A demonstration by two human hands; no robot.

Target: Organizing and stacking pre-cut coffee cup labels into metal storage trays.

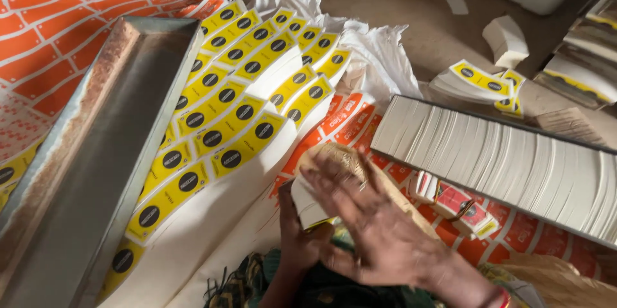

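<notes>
My left hand (297,237) grips a small stack of white die-cut cards (307,204) from below, near the bottom middle. My right hand (379,224) lies flat over the top of that stack, fingers spread toward the left, and is blurred. Just beyond the stack a brown paper-wrapped bundle (344,157) shows under my fingers. Fanned rows of yellow labels with black round marks (225,115) lie to the left of my hands.
A long grey metal tray (96,154) runs diagonally on the left over orange printed sheets (51,32). A long row of white card stacks (501,160) lies on the right. Small red packs (459,208), white plastic wrap (376,57) and more label piles (479,83) sit beyond.
</notes>
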